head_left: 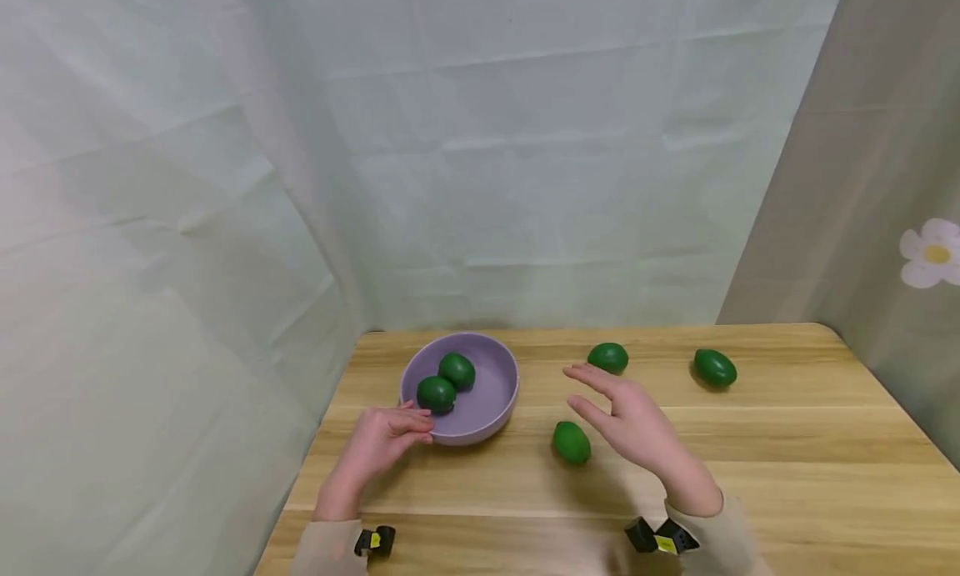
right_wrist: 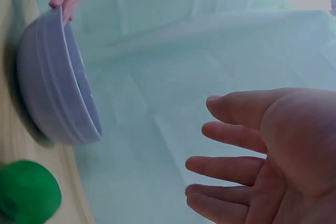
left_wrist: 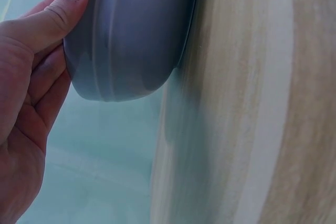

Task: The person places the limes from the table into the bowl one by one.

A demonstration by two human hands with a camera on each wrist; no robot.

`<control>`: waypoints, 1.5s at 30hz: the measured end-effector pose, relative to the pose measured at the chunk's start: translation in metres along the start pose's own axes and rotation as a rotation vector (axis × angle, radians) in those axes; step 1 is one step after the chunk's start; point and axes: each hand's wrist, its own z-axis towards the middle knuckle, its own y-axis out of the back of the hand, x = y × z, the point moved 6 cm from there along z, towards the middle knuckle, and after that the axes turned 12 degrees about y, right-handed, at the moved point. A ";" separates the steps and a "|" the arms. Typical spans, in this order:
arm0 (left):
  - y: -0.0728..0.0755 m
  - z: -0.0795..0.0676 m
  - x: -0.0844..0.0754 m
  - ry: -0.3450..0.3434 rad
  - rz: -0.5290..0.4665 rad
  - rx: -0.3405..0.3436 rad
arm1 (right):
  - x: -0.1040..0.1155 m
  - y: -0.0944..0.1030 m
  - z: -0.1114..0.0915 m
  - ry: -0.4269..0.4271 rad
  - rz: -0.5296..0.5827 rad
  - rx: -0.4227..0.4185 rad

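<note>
My left hand (head_left: 386, 438) pinches the near-left rim of a purple bowl (head_left: 487, 397), thumb on the outer wall and fingers over the edge. The left wrist view shows the thumb against the bowl's side (left_wrist: 142, 30). Inside the bowl lie two dark green fruits, one nearer (head_left: 436, 394) and one behind it (head_left: 457, 371), touching or close together. Held above the table with fingers spread and nothing in it, my right hand (head_left: 633, 418) is right of the bowl. Closest to it is a brighter green lime-like fruit (head_left: 572, 443), lower left of its fingertips.
Two more dark green fruits lie on the wooden table (head_left: 787, 443): one (head_left: 608, 358) just beyond the right fingertips, another (head_left: 715, 368) farther right. A pale cloth curtain (head_left: 525, 184) hangs behind the table and along its left side.
</note>
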 end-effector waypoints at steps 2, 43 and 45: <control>-0.001 0.000 -0.001 0.007 -0.005 0.004 | -0.002 0.004 -0.003 -0.009 -0.020 0.003; 0.000 0.000 0.001 0.053 -0.036 0.007 | -0.037 -0.014 -0.028 -0.158 -0.080 0.279; 0.000 0.000 0.001 0.041 -0.035 0.002 | -0.037 -0.017 -0.028 -0.163 -0.074 0.294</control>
